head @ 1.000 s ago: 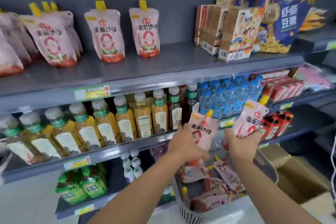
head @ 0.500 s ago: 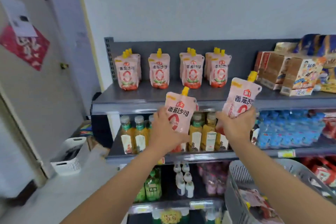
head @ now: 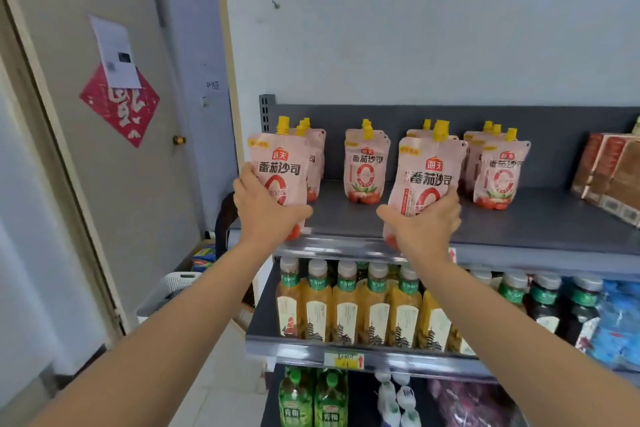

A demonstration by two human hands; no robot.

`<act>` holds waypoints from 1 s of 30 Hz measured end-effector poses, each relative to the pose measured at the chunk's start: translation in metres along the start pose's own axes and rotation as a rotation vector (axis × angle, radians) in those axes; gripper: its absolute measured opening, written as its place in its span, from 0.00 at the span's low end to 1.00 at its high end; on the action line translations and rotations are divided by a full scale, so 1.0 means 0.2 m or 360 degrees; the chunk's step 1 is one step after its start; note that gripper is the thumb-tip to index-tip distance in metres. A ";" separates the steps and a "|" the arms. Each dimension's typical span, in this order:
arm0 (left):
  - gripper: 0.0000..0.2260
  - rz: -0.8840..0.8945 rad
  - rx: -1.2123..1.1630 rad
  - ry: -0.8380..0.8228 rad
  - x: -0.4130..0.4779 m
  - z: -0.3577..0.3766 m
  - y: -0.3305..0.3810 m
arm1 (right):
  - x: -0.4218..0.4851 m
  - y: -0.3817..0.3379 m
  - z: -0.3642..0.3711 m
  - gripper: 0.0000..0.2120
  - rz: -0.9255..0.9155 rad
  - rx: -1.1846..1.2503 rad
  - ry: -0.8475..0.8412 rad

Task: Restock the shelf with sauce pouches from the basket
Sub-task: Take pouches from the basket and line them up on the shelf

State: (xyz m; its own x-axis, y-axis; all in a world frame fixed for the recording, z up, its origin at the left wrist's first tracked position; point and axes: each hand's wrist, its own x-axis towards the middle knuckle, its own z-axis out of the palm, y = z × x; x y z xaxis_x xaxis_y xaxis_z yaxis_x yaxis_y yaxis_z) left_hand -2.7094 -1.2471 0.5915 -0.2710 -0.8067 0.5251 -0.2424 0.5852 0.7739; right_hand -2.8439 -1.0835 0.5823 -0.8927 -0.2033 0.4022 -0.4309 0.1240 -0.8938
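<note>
Pouches (head: pixel 278 170) gripped upright, one per hand (head: pixel 266 210).

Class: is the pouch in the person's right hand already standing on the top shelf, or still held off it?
Held: right hand grips pouch; its base overlaps the shelf edge.

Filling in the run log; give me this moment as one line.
left hand: holds left pouch | right hand: holds right pouch | both upright at top shelf front edge | not yet placed
</note>
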 end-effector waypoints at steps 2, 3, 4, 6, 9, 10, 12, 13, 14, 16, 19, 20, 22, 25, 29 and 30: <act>0.51 0.0009 -0.0002 0.0056 0.12 0.05 -0.04 | 0.08 -0.01 0.10 0.53 -0.0017 0.0024 -0.0024; 0.52 0.0013 -0.0009 0.0070 0.17 0.08 -0.06 | 0.12 0.00 0.15 0.53 -0.0018 0.0037 -0.0032; 0.53 0.0014 -0.0008 0.0073 0.22 0.12 -0.08 | 0.16 0.00 0.19 0.53 -0.0015 0.0042 -0.0041; 0.54 0.0008 0.0017 0.0061 0.32 0.20 -0.12 | 0.22 0.01 0.28 0.54 -0.0008 0.0049 -0.0064; 0.54 -0.0015 0.0039 0.0051 0.42 0.32 -0.18 | 0.30 0.04 0.36 0.53 0.0029 0.0060 -0.0111; 0.54 -0.0022 0.0038 0.0049 0.45 0.35 -0.19 | 0.31 0.06 0.38 0.52 0.0034 0.0064 -0.0128; 0.53 -0.0035 0.0034 0.0038 0.50 0.44 -0.21 | 0.35 0.10 0.42 0.51 0.0035 0.0053 -0.0140; 0.53 -0.0037 0.0035 0.0022 0.52 0.47 -0.22 | 0.37 0.11 0.44 0.51 0.0036 0.0045 -0.0138; 0.53 -0.0036 0.0045 0.0007 0.54 0.49 -0.23 | 0.39 0.12 0.46 0.51 0.0044 0.0038 -0.0132; 0.53 -0.0043 0.0064 -0.0003 0.55 0.54 -0.26 | 0.41 0.13 0.48 0.51 0.0073 0.0024 -0.0114; 0.54 -0.0053 0.0057 -0.0010 0.55 0.57 -0.31 | 0.43 0.14 0.53 0.51 0.0110 0.0026 -0.0099; 0.55 -0.0049 0.0057 -0.0023 0.55 0.58 -0.31 | 0.43 0.14 0.54 0.51 0.0119 0.0018 -0.0103; 0.57 -0.0034 0.0081 -0.0087 0.56 0.57 -0.32 | 0.42 0.15 0.57 0.51 0.0127 -0.0004 -0.0109; 0.59 -0.0079 0.0112 -0.0267 0.62 0.54 -0.33 | 0.39 0.15 0.61 0.50 0.0123 -0.0021 -0.0101; 0.52 -0.0202 -0.0148 -0.0675 0.67 0.44 -0.36 | 0.36 0.12 0.67 0.51 0.0132 -0.0070 -0.0099; 0.51 -0.0191 -0.0173 -0.0741 0.67 0.42 -0.37 | 0.35 0.11 0.68 0.51 0.0132 -0.0087 -0.0101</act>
State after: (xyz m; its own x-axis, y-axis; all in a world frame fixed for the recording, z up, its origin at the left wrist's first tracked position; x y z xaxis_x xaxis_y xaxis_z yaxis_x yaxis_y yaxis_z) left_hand -2.8055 -1.3918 0.5761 -0.6405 -0.7310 0.2354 -0.2055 0.4585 0.8646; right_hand -2.8989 -1.2280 0.5635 -0.9163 -0.2508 0.3122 -0.3637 0.1952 -0.9108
